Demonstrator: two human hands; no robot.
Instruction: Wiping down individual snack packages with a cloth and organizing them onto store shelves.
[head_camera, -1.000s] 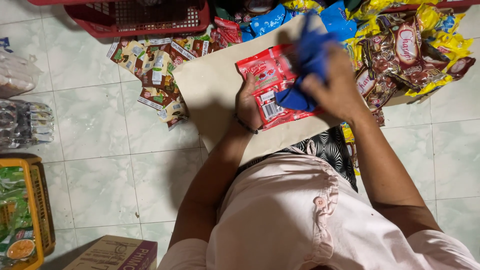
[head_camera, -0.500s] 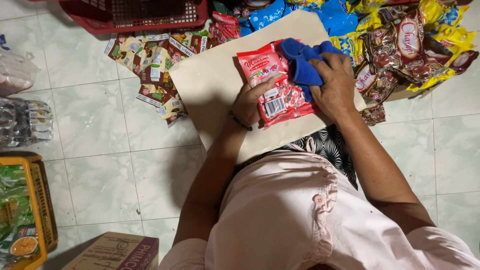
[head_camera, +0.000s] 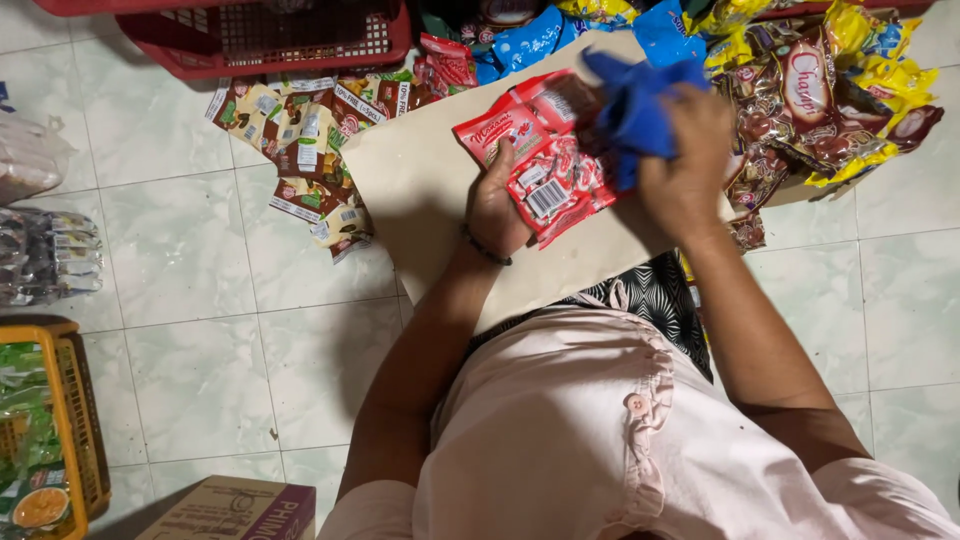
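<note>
Left hand (head_camera: 495, 205): fingers clasped around a stack of red snack packets (head_camera: 545, 170), held over the beige cardboard sheet (head_camera: 420, 180). Right hand (head_camera: 685, 165): fingers clenched on a blue cloth (head_camera: 635, 105), pressed to the packets at their 2 o'clock. Red plastic basket (head_camera: 300, 40) at 10 o'clock; brown-and-yellow sachets (head_camera: 820, 100) at 3 o'clock.
</note>
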